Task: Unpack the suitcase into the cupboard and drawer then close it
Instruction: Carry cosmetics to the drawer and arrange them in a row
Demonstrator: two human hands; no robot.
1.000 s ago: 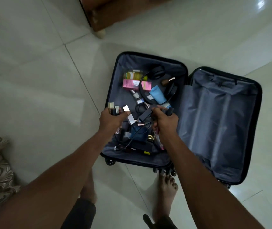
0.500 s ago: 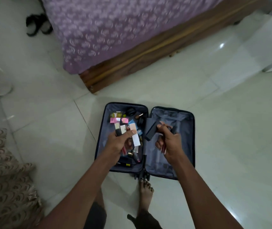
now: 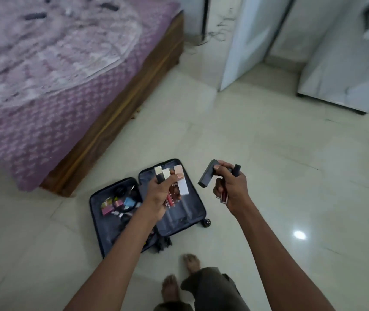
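The dark suitcase [image 3: 192, 217] lies open on the floor, and its left half holds a pink box [image 3: 107, 209], a blue tube [image 3: 129, 201], headphones and cables. My left hand [image 3: 160, 196] is raised above it and grips a bunch of lip gloss tubes [image 3: 174, 184] with white and gold caps. My right hand [image 3: 229, 187] is off to the right of the case, holding a flat dark grey box [image 3: 207, 176] together with a few slim dark and red tubes [image 3: 223, 196].
A bed with a purple patterned cover [image 3: 55, 86] and wooden base fills the upper left. White cupboard doors [image 3: 244, 41] stand at the upper right, a pale panel [image 3: 345, 70] beside them. Glossy floor tiles [image 3: 291, 176] lie between. My bare feet [image 3: 191, 262] are near the suitcase wheels.
Both hands lifted items out of the suitcase and rose. My view swung up and to the right, bringing the bed and cupboard doors into sight; the suitcase now looks smaller, at lower left.
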